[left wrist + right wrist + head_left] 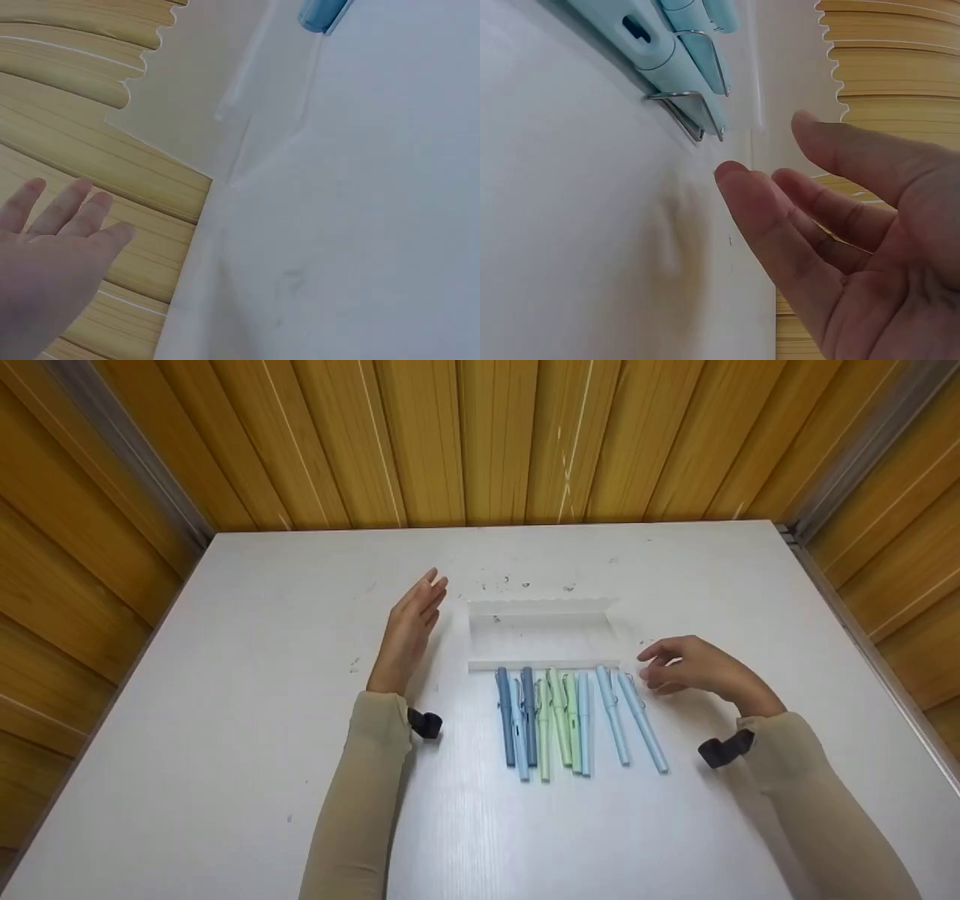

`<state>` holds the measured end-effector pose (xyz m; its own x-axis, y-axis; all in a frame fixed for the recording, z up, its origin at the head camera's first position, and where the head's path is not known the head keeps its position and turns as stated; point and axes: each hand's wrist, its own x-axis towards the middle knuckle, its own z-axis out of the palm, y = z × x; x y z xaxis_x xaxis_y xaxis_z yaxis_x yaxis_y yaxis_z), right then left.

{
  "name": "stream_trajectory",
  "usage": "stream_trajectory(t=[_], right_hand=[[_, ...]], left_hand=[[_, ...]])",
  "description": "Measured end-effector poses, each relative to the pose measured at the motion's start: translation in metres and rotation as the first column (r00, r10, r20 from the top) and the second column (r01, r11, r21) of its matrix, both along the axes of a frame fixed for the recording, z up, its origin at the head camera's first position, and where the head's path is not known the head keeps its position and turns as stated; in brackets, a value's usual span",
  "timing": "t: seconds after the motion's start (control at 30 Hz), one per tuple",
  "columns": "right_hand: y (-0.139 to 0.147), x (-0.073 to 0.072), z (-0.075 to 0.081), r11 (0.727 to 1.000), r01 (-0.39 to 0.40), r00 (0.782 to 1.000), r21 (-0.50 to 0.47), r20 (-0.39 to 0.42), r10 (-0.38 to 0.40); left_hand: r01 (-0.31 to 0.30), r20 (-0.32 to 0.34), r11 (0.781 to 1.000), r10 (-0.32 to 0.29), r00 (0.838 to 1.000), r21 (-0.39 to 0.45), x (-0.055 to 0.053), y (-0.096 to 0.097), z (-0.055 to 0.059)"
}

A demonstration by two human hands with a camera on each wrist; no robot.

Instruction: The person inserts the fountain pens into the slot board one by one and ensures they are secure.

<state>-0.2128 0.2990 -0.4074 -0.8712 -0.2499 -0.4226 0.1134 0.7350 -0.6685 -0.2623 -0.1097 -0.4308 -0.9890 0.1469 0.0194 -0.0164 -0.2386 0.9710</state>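
Several capped pens lie side by side on the white table: dark blue pens (505, 720) at the left, green pens (559, 716) in the middle, light blue pens (643, 724) at the right. Behind their clipped ends sits a white, shallow box (540, 637) with a scalloped raised flap. To the left of the box is my left hand (411, 626), fingers extended, touching nothing. My right hand (686, 664) hovers beside the rightmost pen, its fingers loosely bent and holding nothing. In the right wrist view, a gap separates the fingertips from the light blue pen (652, 52) with a metal clip.
The white table (187, 750) carries small dark marks beyond the box. Yellow wood-patterned panels (495, 442) stand along its back and sides. A black wrist camera (426, 725) is on the left wrist, another camera (726, 750) on the right.
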Motion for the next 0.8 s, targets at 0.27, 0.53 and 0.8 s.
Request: stream_trajectory(t=[0.27,0.53,0.8], right_hand=[[-0.004,-0.002,-0.006,0.998,-0.053,0.997,0.030,0.053,0.051],[-0.011,-0.004,-0.011,0.997,-0.067,0.996,0.039,0.065,0.064],[-0.015,-0.005,-0.013,0.996,-0.058,0.997,0.072,0.054,0.054]], left_hand=[[-0.010,0.077,0.993,0.001,0.997,0.116,-0.006,0.008,-0.017],[0.003,0.095,0.991,-0.015,0.995,0.131,-0.008,0.018,-0.025],[0.002,0.089,0.997,-0.008,0.996,0.072,-0.010,0.028,-0.029]])
